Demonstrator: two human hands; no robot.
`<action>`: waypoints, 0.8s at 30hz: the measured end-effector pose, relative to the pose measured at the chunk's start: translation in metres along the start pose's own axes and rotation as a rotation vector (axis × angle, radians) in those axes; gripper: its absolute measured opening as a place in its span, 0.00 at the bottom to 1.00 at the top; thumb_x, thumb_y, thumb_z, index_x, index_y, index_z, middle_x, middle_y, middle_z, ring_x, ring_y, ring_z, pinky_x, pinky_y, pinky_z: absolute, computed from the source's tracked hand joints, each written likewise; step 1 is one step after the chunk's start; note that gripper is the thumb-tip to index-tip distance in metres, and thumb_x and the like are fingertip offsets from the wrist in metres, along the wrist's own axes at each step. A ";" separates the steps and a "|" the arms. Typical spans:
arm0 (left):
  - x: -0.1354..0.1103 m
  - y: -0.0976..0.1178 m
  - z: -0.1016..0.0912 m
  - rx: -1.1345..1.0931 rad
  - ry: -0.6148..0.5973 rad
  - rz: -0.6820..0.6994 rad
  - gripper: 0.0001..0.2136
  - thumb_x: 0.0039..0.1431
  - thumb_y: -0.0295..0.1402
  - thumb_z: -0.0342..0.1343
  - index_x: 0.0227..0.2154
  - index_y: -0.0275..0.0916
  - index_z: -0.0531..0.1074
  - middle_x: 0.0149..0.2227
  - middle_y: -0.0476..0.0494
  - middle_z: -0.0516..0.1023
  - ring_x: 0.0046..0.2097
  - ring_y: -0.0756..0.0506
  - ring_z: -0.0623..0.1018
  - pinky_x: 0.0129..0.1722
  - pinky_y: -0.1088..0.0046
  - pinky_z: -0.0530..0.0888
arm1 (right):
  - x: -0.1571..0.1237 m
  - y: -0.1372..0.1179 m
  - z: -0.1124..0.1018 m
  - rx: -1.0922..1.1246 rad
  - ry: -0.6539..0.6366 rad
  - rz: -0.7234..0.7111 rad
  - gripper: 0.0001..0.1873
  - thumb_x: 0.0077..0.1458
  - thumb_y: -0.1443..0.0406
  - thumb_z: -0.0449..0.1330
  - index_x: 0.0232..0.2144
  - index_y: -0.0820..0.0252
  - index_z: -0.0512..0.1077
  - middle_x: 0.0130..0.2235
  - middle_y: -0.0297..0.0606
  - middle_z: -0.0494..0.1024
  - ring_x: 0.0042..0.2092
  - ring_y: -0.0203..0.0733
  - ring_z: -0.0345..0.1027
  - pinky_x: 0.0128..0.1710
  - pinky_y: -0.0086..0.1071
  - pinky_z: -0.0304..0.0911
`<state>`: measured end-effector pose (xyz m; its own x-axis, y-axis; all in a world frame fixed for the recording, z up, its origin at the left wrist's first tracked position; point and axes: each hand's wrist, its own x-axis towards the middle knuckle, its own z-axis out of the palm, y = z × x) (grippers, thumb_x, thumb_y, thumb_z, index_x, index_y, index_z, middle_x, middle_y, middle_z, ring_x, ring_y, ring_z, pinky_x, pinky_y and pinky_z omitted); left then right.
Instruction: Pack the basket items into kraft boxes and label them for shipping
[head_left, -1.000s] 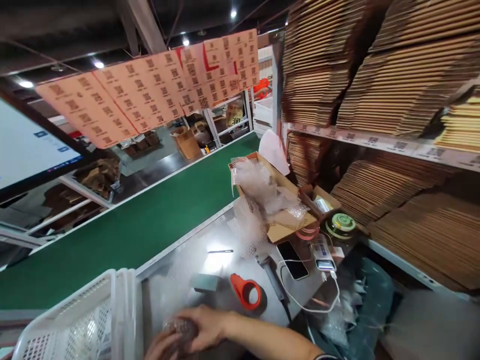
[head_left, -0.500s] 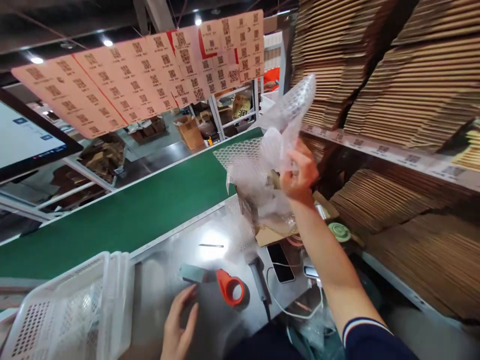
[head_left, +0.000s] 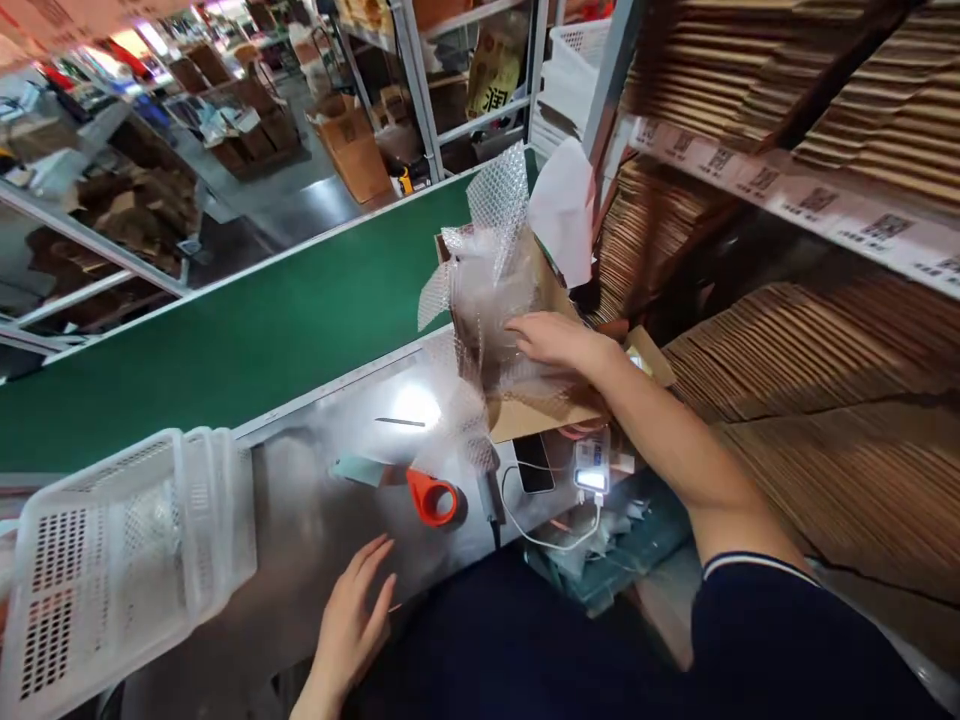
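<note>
My right hand (head_left: 553, 338) reaches over an open cardboard box (head_left: 551, 413), fingers stretched out at the bubble wrap (head_left: 499, 210) that fills it. Whether the fingertips press on the wrap is hard to see. Sheets of the wrap stick up over the box's rim and spill down its left side. My left hand (head_left: 354, 605) hovers above the front of the metal table (head_left: 300, 520), empty, with its fingers apart. An orange tape cutter ring (head_left: 433, 498) lies beyond it, beside a pale green block (head_left: 360, 470).
White plastic baskets (head_left: 97, 570) stand at the left. Behind the table runs a green conveyor belt (head_left: 262, 330). A phone (head_left: 534, 464), a grey-handled device (head_left: 491, 505) and a lit, cabled gadget (head_left: 592, 468) lie before the box. Flat cardboard stacks (head_left: 840, 510) fill the right-hand shelves.
My right hand has come down from holding up a piece of clear wrap and now sits over the box with fingers spread. My view has tilted downward. The left hand stays open.
</note>
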<state>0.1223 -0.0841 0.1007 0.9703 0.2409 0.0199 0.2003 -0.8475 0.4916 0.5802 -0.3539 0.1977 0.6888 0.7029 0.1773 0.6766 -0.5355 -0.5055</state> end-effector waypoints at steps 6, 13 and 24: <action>-0.004 0.003 0.018 0.029 0.012 -0.027 0.18 0.72 0.41 0.52 0.58 0.45 0.78 0.58 0.40 0.83 0.57 0.38 0.84 0.55 0.57 0.84 | -0.152 -0.031 -0.021 0.455 0.009 0.008 0.13 0.68 0.59 0.60 0.49 0.56 0.79 0.45 0.39 0.85 0.43 0.42 0.80 0.43 0.33 0.76; -0.020 0.014 0.034 0.010 -0.026 -0.138 0.18 0.71 0.42 0.52 0.57 0.45 0.79 0.56 0.40 0.84 0.56 0.39 0.84 0.54 0.58 0.84 | -0.233 -0.032 0.198 -0.007 -0.600 0.458 0.21 0.64 0.72 0.53 0.56 0.60 0.74 0.69 0.52 0.69 0.54 0.50 0.80 0.47 0.39 0.77; -0.155 -0.022 0.044 -0.212 0.184 -0.656 0.27 0.64 0.58 0.52 0.50 0.40 0.79 0.50 0.36 0.85 0.50 0.35 0.86 0.49 0.55 0.84 | -0.285 -0.073 0.239 0.038 -0.727 0.178 0.20 0.68 0.67 0.50 0.58 0.57 0.74 0.62 0.46 0.77 0.55 0.50 0.78 0.57 0.41 0.71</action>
<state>-0.0263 -0.1231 0.0488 0.6166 0.7615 -0.1999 0.6861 -0.3952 0.6108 0.2727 -0.4035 -0.0176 0.4326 0.7464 -0.5057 0.5524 -0.6627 -0.5056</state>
